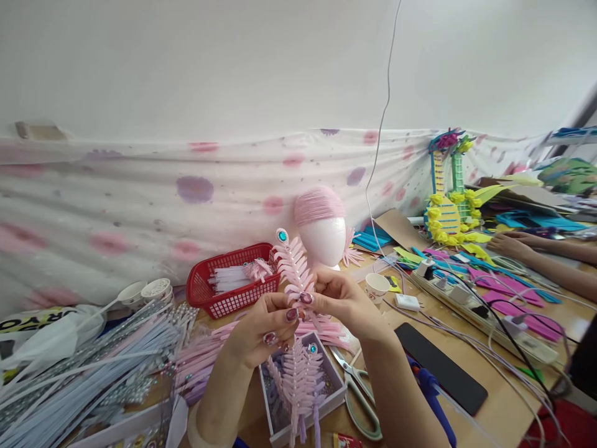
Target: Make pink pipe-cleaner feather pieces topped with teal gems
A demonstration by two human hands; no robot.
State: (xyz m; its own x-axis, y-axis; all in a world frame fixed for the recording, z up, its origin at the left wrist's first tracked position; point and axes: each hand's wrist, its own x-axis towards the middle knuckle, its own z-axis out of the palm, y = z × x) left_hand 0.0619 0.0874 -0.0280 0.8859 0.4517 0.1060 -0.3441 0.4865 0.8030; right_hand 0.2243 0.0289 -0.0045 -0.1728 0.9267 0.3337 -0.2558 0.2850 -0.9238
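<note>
A pink feather-shaped pipe-cleaner ornament (295, 264), with a row of small pearls and a blue gem at its tip, stands upright between my hands. My left hand (268, 326) pinches its lower part from the left, fingers closed. From the other side my right hand (342, 298) grips the same spot, thumb against finger. Below them, more pink feather-shaped pieces (298, 379) lie over a white box (305, 429) of small beads. Scissors (359, 392) rest right of the box. A foam head (323, 239) wearing a pink fuzzy cap (319, 205) stands behind.
A red basket (233, 305) holds white sticks. Bundles of pipe cleaners (107, 354) cover the left side. On the right are a black phone (441, 367), a blue glue gun (431, 398), a paper cup (377, 286) and a power strip (485, 317) with cables. Another person's hands (513, 246) rest farther right.
</note>
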